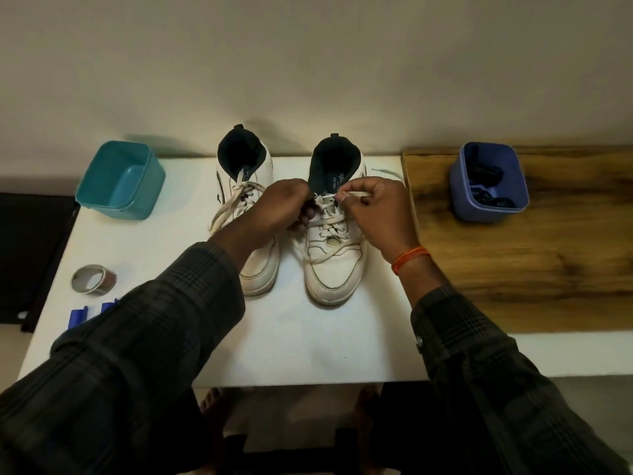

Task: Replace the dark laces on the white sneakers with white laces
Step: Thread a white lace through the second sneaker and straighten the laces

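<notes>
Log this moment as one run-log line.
right hand: pinching white lace | left hand: gripping right sneaker | dark laces: binned

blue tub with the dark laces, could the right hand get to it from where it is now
Probably yes. The blue tub stands open-topped on the wooden board just right of the right hand, nothing between them. But that hand pinches the white lace, so it must let go first.

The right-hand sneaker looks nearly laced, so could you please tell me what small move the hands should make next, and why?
Probably draw the lace end out sideways until it sits snug. The right hand pinches that end just past a top eyelet of the right sneaker, while the left hand steadies the collar. The lower rows are already crossed in white lace, and a loose loop lies over the toe.
</notes>
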